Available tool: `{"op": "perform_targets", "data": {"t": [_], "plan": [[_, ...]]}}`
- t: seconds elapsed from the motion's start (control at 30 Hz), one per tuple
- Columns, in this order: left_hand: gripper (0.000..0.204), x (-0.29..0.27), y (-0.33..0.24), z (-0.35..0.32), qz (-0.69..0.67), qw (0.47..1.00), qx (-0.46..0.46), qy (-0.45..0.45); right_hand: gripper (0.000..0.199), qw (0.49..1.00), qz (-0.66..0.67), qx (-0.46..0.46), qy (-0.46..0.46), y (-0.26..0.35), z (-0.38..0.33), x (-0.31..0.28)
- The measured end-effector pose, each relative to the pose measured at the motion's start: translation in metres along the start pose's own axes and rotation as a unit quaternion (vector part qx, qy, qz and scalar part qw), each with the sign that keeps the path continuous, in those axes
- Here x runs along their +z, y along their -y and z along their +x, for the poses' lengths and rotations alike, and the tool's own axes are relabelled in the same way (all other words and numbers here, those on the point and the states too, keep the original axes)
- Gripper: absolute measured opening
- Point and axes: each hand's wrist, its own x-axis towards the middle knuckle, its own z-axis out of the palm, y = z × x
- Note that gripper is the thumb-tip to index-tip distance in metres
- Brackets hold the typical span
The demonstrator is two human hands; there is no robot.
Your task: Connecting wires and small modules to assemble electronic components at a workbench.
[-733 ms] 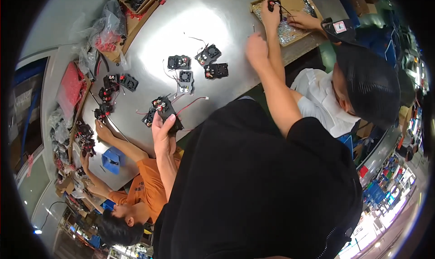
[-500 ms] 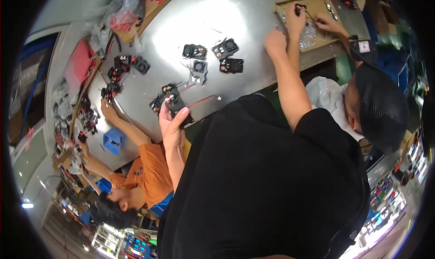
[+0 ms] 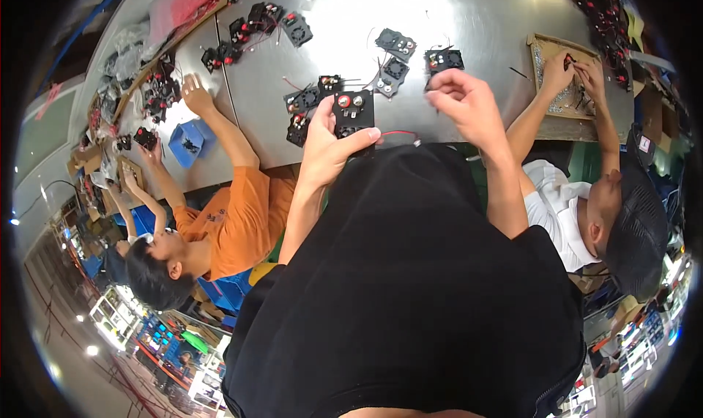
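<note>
My left hand (image 3: 329,148) grips a black fan module (image 3: 354,109) near the table's front edge. Red and white round terminals with metal tabs show on its face, and a thin red wire (image 3: 399,133) trails to the right. Over the table to the right, my right hand (image 3: 469,107) is closed with bent fingers; anything between the fingertips is too small to make out. Just beyond it lies another fan module (image 3: 445,58). Two greyish fan modules, one farther (image 3: 396,43) and one nearer (image 3: 392,76), sit between my hands. More black modules (image 3: 300,105) lie left of my left hand.
On the left, a person in an orange shirt (image 3: 238,206) works beside a blue bin (image 3: 189,141). A person in a white shirt and dark cap (image 3: 560,202) handles small parts over a shallow cardboard tray (image 3: 564,129). Several modules (image 3: 249,26) and bagged parts (image 3: 179,8) line the far left.
The view has turned, shifting the table's contents. My right hand has come nearer to the loose modules. The held module now shows its terminals more squarely.
</note>
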Motion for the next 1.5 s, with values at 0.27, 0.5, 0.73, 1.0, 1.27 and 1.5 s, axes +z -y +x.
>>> {"op": "perform_targets", "data": {"t": [0.27, 0.5, 0.73, 1.0, 1.27, 1.5], "plan": [[0.047, -0.019, 0.001, -0.020, -0.064, 0.997, 0.025, 0.025, 0.015, 0.982, 0.128, -0.008, 0.139, 0.059, -0.038, 0.069], [0.046, -0.029, 0.014, -0.025, 0.015, 0.997, 0.074, -0.013, 0.016, 0.986, 0.108, 0.003, 0.124, 0.047, -0.043, 0.088], [0.050, -0.027, 0.013, -0.028, 0.086, 0.992, 0.084, -0.035, 0.020, 0.978, 0.151, 0.086, 0.114, 0.049, -0.047, 0.093], [0.046, -0.017, 0.010, -0.019, 0.059, 0.992, 0.114, 0.012, 0.023, 0.973, 0.188, 0.054, 0.123, 0.031, -0.049, 0.089], [0.046, 0.009, -0.002, 0.004, 0.201, 0.949, 0.244, 0.014, 0.021, 0.980, 0.194, -0.040, 0.033, 0.021, -0.043, 0.077], [0.045, 0.020, -0.003, 0.020, 0.090, 0.990, 0.104, 0.038, 0.018, 0.945, 0.040, -0.066, -0.319, -0.005, -0.020, 0.011]]}}
